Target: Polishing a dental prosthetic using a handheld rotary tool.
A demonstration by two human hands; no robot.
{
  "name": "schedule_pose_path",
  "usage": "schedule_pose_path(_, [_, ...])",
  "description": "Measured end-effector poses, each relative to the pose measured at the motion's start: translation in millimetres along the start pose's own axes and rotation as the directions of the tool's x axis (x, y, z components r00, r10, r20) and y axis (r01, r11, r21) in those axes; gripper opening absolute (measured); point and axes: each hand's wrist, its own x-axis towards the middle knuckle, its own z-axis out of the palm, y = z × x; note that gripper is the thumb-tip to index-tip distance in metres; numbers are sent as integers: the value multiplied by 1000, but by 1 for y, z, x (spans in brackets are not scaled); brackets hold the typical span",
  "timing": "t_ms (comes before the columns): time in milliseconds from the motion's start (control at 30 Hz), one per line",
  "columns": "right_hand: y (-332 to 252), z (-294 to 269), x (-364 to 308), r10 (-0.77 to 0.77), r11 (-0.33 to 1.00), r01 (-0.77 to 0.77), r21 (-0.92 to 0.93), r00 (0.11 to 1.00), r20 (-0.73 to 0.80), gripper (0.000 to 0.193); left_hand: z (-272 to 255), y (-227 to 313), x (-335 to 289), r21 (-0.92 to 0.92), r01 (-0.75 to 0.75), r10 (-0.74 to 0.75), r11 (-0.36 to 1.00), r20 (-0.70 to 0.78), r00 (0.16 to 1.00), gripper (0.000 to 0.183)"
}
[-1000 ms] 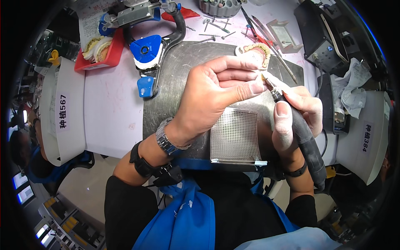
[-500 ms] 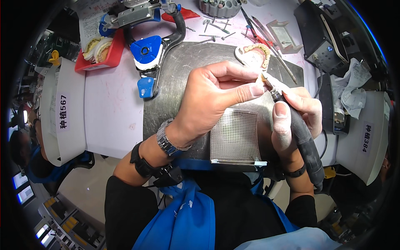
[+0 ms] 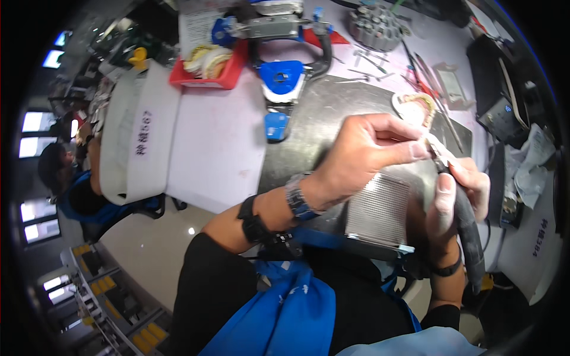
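My left hand (image 3: 368, 147) pinches a small piece between thumb and fingers; blur hides its shape, though it looks tooth-coloured. My right hand (image 3: 443, 207) grips a dark rotary handpiece (image 3: 470, 234), whose tip meets the small piece at my left fingertips. Whitish dust coats the right fingers. Just beyond the hands lies a dental model (image 3: 409, 108) with a row of teeth along its arch. Beneath them, a perforated metal grille (image 3: 378, 215) sits at the near edge of a grey metal plate (image 3: 309, 121).
A blue and black articulator (image 3: 281, 77) stands behind the plate's left side. Left of it, a red tray (image 3: 208, 82) holds dental casts. A bur holder (image 3: 375, 29), loose burs (image 3: 371, 63) and a control box (image 3: 497, 121) are farther back. A co-worker (image 3: 77, 199) sits beyond the left white panel (image 3: 127, 157).
The whole view has swung to the left, so the bench and both hands appear farther right and slightly lower. Both hands keep their holds on the small piece and the handpiece.
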Motion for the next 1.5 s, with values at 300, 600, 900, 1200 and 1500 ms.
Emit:
schedule_pose_path(300, [-1, 9, 3, -108, 979, 101, -178, 994, -31, 12, 4, 9, -1, -36, 1, 0, 999, 9, 1000, 18])
schedule_pose_path(600, [-10, 2, 9, -28, 999, 29, 44, 999, -24, 18, 4, 5, -2, -24, 65, -66, 998, -27, 997, 17])
schedule_pose_path(900, [2, 0, 3, -80, 994, 84, 75, 995, -57, 22, 6, 1, -4, -53, 92, -94, 994, -35, 995, 16])
schedule_pose_path(1200, [-1, 2, 9, -82, 991, 87, 100, 995, -52, 19, 8, 7, 1, -101, 85, -85, 991, 3, 996, 19])
schedule_pose_path(1500, [7, 4, 3, -137, 985, 139, 104, 990, -22, 22, 5, 7, -1, -134, 103, -103, 986, 10, 995, 20])
